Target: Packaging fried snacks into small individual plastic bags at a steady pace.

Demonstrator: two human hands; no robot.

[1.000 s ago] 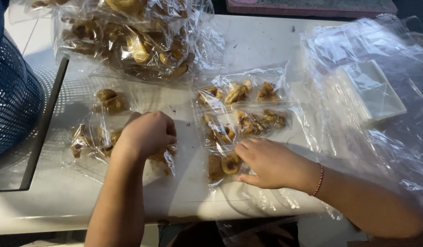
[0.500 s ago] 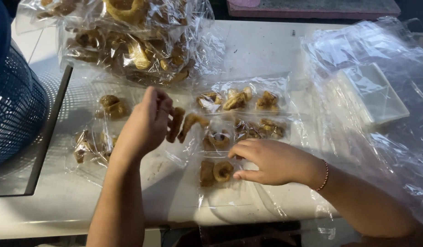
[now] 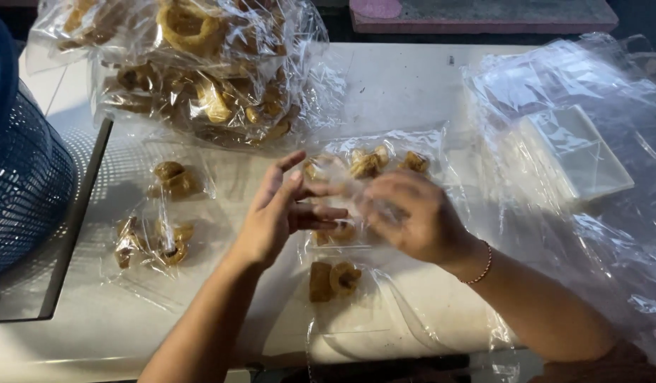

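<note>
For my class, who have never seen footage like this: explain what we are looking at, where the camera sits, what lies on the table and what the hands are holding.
There is no machine here. A camera worn on a person's head looks down at their own two bare hands. The left hand is open, fingers spread. The right hand is blurred and meets it over a clear plastic bag; whether either grips it is hard to tell. On the white table lie small clear bags of brown fried snacks, a big heap of filled bags, loose plastic sheets and a blue mesh basket.
</note>
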